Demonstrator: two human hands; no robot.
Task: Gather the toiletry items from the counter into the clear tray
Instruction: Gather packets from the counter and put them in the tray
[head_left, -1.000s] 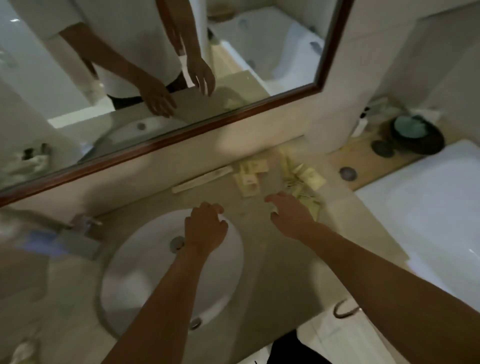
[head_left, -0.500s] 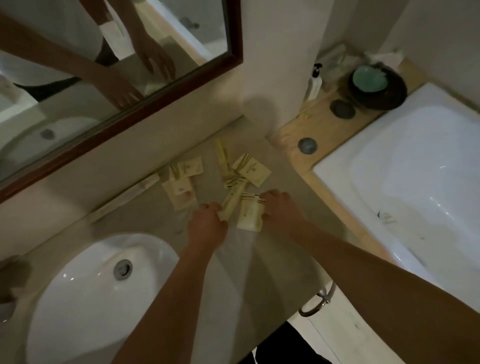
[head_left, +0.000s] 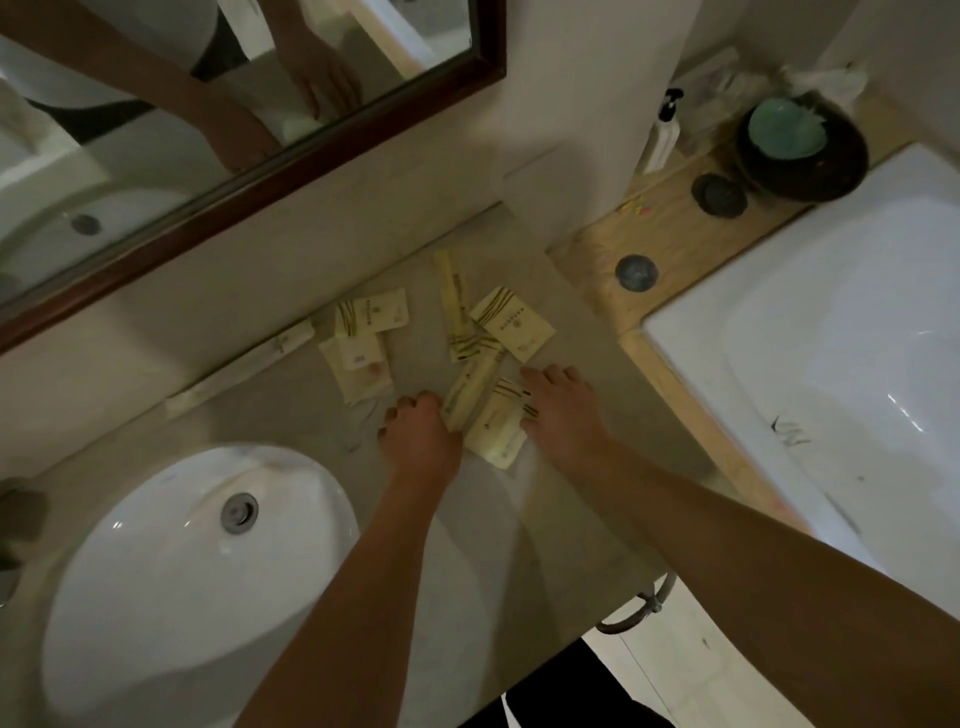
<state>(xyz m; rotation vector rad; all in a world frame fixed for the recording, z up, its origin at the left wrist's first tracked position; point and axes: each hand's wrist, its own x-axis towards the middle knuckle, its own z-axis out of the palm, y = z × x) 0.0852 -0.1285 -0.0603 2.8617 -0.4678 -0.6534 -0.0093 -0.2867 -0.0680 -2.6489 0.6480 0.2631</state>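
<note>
Both hands are down on the surface (head_left: 291, 395) in the middle of the frame, one on each side of the nearest packets. The left hand (head_left: 421, 431) has its fingers (head_left: 397, 413) curled under and bunched against the end of a long narrow packet (head_left: 470, 389); whether they actually pinch it I cannot tell. The right hand (head_left: 563, 410) lies flatter, fingers slightly apart, its thumb side touching a flat square packet (head_left: 496, 431). Placed like this, the hands look set to sweep the near packets together rather than lift them one at a time.

The rest of the toiletries lie just above the hands: a small stack of packets (head_left: 363, 348) toward centre-left, another square packet (head_left: 511, 325) and a thin stick-like packet (head_left: 449, 291) toward centre. A long white wrapped item (head_left: 244, 364) rests along the wall under the mirror (head_left: 488, 62). I cannot make out a clear tray anywhere in view, so nothing appears gathered yet.

For room: the sink (head_left: 171, 561) opens at lower left, close to the left wrist, and a packet pushed that way could slide in. The surface ends at its front edge at the bottom centre. To the right a wooden ledge (head_left: 670, 244) and the bathtub (head_left: 831, 332) border it. The bare patch below the hands is the safest place to pull things.
</note>
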